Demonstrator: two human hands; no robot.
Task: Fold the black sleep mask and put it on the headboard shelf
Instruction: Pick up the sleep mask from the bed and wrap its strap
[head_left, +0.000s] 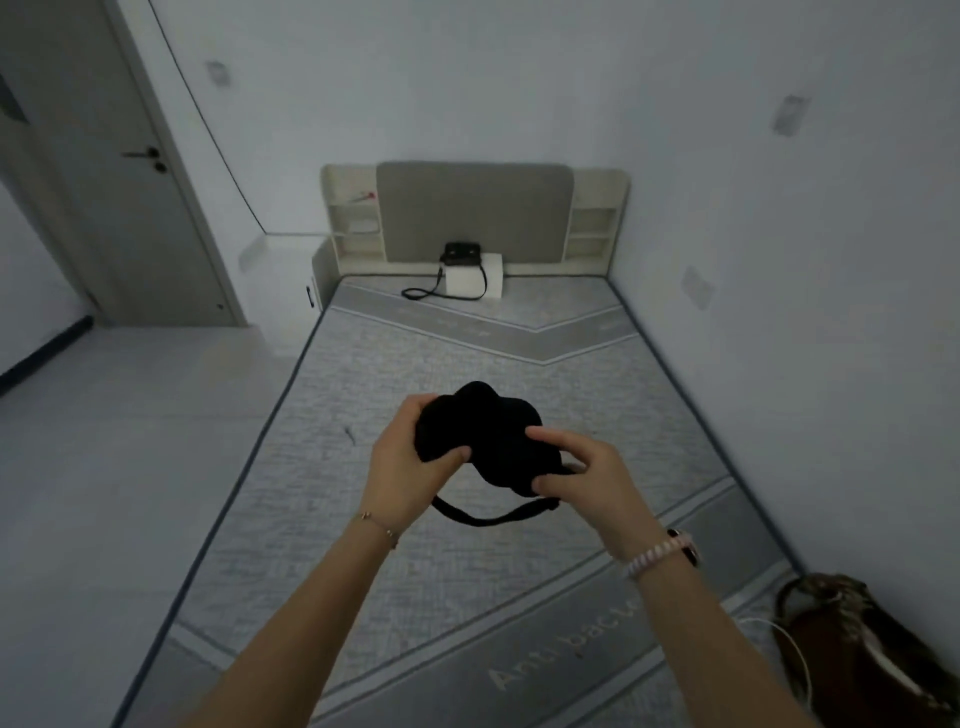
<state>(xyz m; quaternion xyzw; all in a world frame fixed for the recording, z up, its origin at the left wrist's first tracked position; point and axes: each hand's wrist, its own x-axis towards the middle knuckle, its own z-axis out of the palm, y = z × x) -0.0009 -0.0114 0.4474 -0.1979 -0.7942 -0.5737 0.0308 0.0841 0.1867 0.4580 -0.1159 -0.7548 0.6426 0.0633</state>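
The black sleep mask (483, 431) is held up over the middle of the bare grey mattress (467, 571). My left hand (410, 467) grips its left end and my right hand (587, 478) pinches its right end. The mask is bunched and partly bent between them. Its black strap (483, 517) hangs in a loop below my hands. Far ahead stands the headboard (475, 213), with cream shelf compartments on its left side (356, 223) and its right side (592, 223).
A small black shoulder bag (461, 254) leans on a white box (475, 283) at the head of the bed. A brown bag (857, 649) with a white cable lies at the bed's near right corner. A door (104, 171) and open floor are to the left; a wall runs along the right.
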